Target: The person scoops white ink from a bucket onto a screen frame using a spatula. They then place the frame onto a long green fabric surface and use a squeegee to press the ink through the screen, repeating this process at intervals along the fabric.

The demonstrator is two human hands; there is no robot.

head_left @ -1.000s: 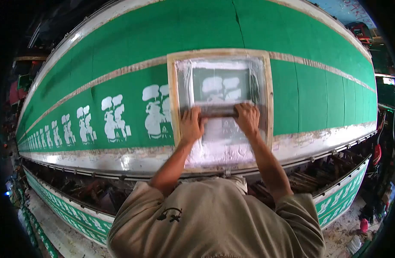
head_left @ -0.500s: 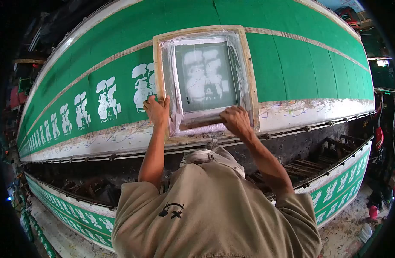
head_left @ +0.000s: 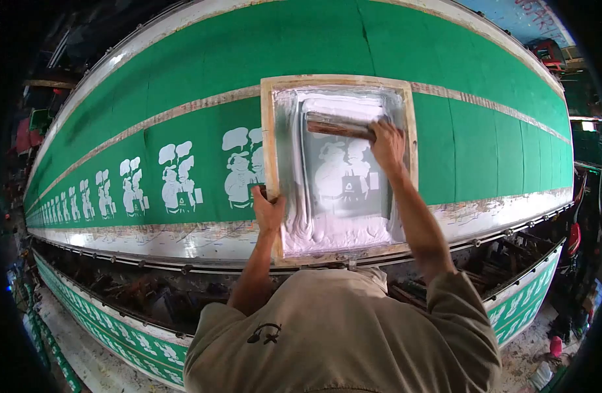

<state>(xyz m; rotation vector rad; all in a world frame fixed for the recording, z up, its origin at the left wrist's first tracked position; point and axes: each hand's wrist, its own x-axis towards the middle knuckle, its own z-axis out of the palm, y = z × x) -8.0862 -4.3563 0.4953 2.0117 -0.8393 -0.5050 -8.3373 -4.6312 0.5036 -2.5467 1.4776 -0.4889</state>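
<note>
A wooden screen-printing frame (head_left: pixel 337 80) lies on green fabric (head_left: pixel 203 121), its mesh showing a stencil of figures (head_left: pixel 343 173). My left hand (head_left: pixel 269 211) is closed on the frame's left edge, near the lower corner. In my right hand (head_left: pixel 387 145) is a wooden squeegee (head_left: pixel 337 126), gripped at its right end and lying across the upper part of the mesh. Pale ink (head_left: pixel 340 232) coats the lower strip of the mesh, with more along the left side and above the squeegee. White printed figures (head_left: pixel 239 173) sit just left of the frame.
A row of similar white prints (head_left: pixel 178 183) runs left along the long table. The table's white near edge (head_left: pixel 150 242) has a rail with bolts. Behind me stands a second table with printed green fabric (head_left: pixel 111 321). A pink object (head_left: pixel 555 346) lies on the floor at right.
My right hand has pushed the squeegee from the bottom of the screen to its upper part. My left hand stays at the frame's left side. The camera view has shifted.
</note>
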